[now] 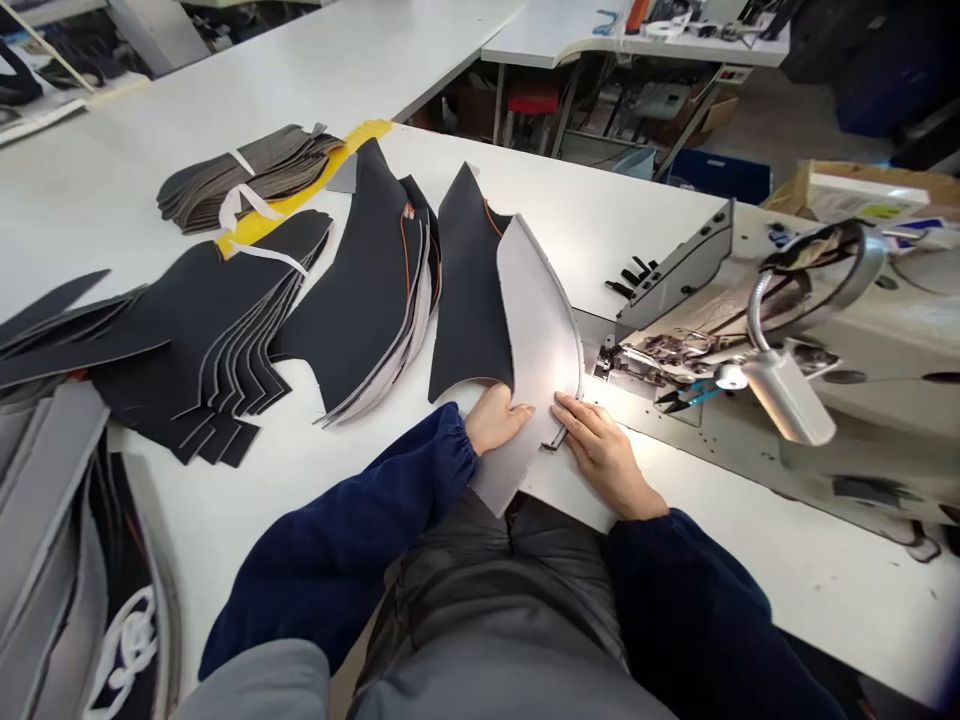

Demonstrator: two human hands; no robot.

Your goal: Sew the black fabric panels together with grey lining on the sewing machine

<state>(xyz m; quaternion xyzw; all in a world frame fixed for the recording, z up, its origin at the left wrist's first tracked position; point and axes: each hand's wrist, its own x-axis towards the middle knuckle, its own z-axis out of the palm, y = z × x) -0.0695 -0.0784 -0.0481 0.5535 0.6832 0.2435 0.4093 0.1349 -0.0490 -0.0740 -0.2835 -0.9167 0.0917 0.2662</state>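
Note:
A curved panel of dark and light grey material lies in front of me; its dark part (pixel 471 290) is on the left and its light grey face (pixel 536 320) on the right. My left hand (pixel 499 418) grips the panel's lower middle, thumb on top and the other fingers hidden. Stretched out, the fingers of my right hand (pixel 606 455) rest on the grey face's right edge, near a narrow dark strip along it. That edge lies beside the sewing machine's needle area (pixel 611 358). Left of the panel is a stack of similar dark pieces (pixel 360 290) with orange stitching.
The sewing machine (pixel 862 330) with a small lamp (pixel 791 395) fills the right. Tied dark bundles (pixel 225 320) and a grey-brown bundle (pixel 247 175) lie left, near a yellow strip (pixel 367 132). More grey pieces (pixel 45 480) hang at lower left. Blue-handled snips (pixel 697 393) lie on the machine bed.

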